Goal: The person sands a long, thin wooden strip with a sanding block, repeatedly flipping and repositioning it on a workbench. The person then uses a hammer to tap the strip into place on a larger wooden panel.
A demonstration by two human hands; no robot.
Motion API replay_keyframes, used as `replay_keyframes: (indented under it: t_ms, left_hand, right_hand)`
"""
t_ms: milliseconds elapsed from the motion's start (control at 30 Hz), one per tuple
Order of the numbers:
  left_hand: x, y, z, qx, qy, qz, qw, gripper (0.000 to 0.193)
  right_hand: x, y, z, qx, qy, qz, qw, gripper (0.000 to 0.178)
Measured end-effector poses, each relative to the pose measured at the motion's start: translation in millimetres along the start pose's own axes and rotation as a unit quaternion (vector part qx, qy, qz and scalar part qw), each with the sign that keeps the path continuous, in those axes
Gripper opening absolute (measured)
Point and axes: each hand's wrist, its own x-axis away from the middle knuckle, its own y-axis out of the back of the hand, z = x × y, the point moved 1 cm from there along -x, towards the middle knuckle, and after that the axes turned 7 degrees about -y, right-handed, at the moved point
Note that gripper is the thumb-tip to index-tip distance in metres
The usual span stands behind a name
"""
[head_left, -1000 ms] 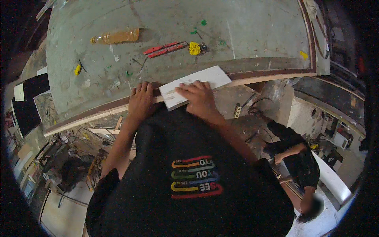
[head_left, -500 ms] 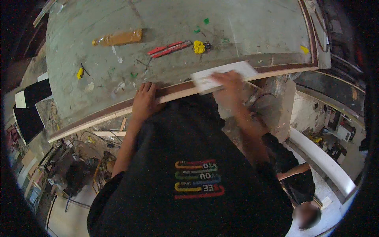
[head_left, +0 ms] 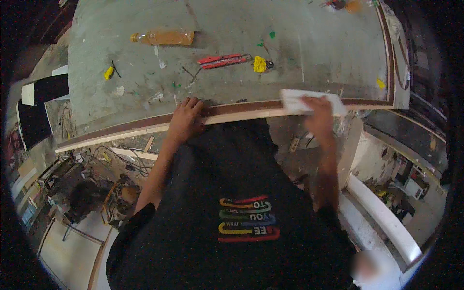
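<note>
White block under my right hand, tabletop edge under my left

Fingers of my right hand lie over the white block, bent down onto its upper face; both are blurred, and I cannot tell where the thumb closes. The block sits across the near edge of the tabletop, right of my middle, covering part of the brown border and the pale wooden strip along it. My left hand is on that same edge, well apart from the block, its fingers close together and bent over the border; whether they grip or only rest, I cannot tell.

The writing that shows best is on my black shirt; its printed design has pale capital letters, turned upside down from where I look, set between looping bands of red, orange, green, blue and yellow; the smallest letters are too fine to make out.

Farther in on the greenish tabletop lies a clear bottle of amber liquid, on its side, cap to the left; right of it is a long red tool; just beside that, a crumpled yellow piece; a smaller yellow scrap lies off to the left.
</note>
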Motion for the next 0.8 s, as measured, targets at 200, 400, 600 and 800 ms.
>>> replay_keyframes:
  t_ms: [200,400,600,800]
  left_hand:
    - [-5,2,-5,0.002,0.007,-0.032,0.999,0.062]
    - [-3,7,-10,-0.007,-0.003,-0.043,0.999,0.058]
    - [-3,10,-12,-0.009,-0.005,-0.057,0.998,0.061]
    - [-1,-3,-2,0.008,0.012,-0.048,0.999,0.063]
  right_hand:
    - [-13,-77,141,-0.126,0.173,0.109,0.971,0.064]
    - [-16,9,0,-0.094,0.035,0.094,0.990,0.057]
    - [-6,-15,-1,0.029,-0.003,0.004,1.000,0.056]
    - [-10,-65,116,-0.049,0.107,0.046,0.992,0.055]
